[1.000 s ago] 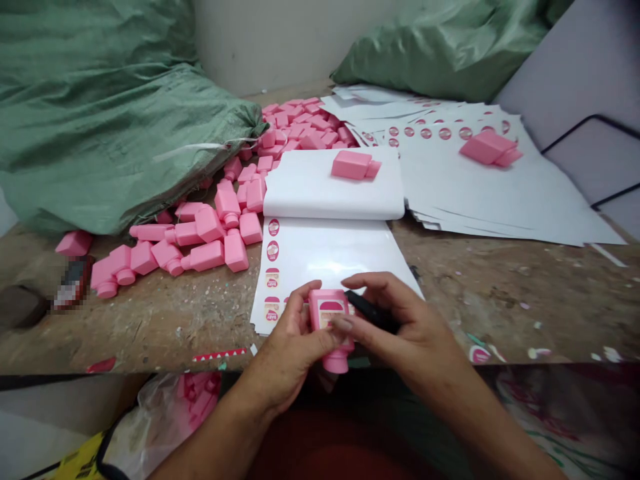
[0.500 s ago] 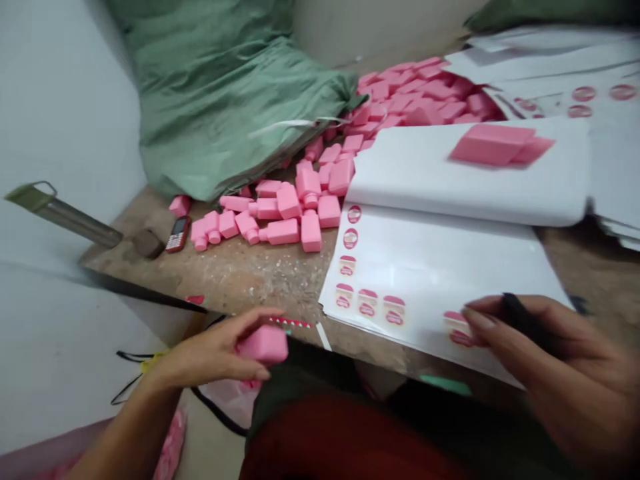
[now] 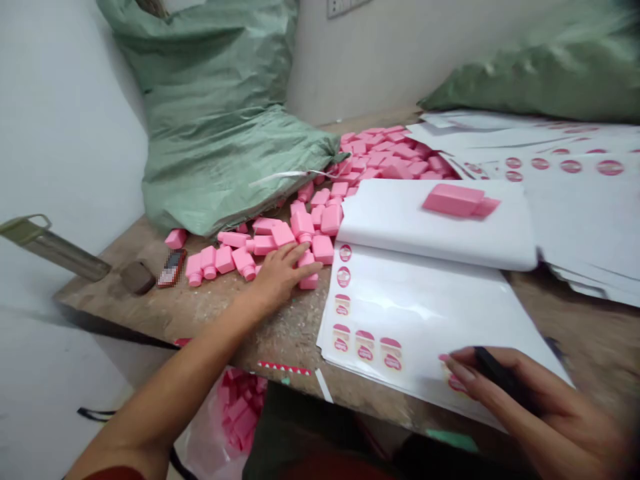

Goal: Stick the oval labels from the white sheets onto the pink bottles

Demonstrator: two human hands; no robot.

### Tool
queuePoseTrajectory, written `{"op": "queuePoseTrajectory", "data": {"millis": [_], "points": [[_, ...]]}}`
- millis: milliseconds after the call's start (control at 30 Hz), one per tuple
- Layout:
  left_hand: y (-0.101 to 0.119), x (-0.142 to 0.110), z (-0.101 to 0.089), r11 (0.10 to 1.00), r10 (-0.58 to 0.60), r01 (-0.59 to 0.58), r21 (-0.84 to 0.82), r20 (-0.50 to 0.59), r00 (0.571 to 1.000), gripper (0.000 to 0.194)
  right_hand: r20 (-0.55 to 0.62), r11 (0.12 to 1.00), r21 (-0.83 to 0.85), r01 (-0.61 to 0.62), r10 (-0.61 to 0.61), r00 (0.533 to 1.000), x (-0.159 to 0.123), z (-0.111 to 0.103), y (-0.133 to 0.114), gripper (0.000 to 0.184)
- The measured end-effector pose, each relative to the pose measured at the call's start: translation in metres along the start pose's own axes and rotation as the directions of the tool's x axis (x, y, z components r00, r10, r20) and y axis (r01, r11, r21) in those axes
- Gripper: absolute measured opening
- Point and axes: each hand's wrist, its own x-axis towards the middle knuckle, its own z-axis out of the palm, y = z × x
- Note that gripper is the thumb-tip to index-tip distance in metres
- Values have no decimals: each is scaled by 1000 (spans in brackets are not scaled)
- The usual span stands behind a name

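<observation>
My left hand (image 3: 277,277) is stretched over the near edge of a pile of pink plastic bottles (image 3: 395,167). Its fingers are spread, and the thumb lies across a pink bottle (image 3: 309,281); whether it grips it I cannot tell. My right hand (image 3: 535,400) holds a slim black tool (image 3: 503,377), its kind partly hidden by the fingers. Thumb and forefinger of that hand pinch at a label (image 3: 455,383) at the lower part of the white sticker sheet (image 3: 415,293). A few printed stickers (image 3: 365,345) remain along the sheet's left and lower edges.
One pink bottle (image 3: 455,200) lies on the folded-back sheet. Sticker sheets (image 3: 595,220) are stacked at right. Green sacks (image 3: 235,173) stand behind. A phone (image 3: 171,268), a dark lump (image 3: 137,277) and a metal flask (image 3: 70,253) sit at left. Below hangs a bag of pink bottles (image 3: 243,410).
My left hand has let go of the labelled bottle, dropped below the table edge at left, and moved up to the pile. My right hand has moved to a label on the sheet.
</observation>
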Motion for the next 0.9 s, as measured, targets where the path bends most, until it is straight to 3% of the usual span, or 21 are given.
{"op": "queuePoseTrajectory", "data": {"millis": [133,233,300,367,433,500,567,667,900], "points": [[7,7,4,994,2,2,-111,32,999,40,121,979,-201,-14,39,992,1,-6,-21,38],[27,-7,17,945,-99,72,-318,-71,993,42,199,949,-309,56,6,980,3,-2,-27,31],[45,-22,34,740,-271,162,-653,-70,960,38,211,921,-374,106,-27,977,3,3,-27,27],[62,-33,54,421,-374,268,-867,103,922,38,212,891,-431,142,-53,976,4,8,-27,25],[73,-39,73,170,-399,377,-911,286,871,40,215,860,-481,173,-76,974,6,12,-27,24],[76,-41,86,30,-437,436,-899,381,815,38,220,836,-510,205,-103,970,8,15,-28,23],[74,-41,95,-2,-487,453,-892,396,778,33,217,822,-523,225,-127,968,10,17,-28,21],[69,-41,101,37,-536,462,-886,372,758,33,200,803,-547,239,-152,968,12,19,-29,20],[67,-45,107,157,-521,482,-862,342,782,33,194,752,-606,257,-173,966,13,23,-33,22]]}}
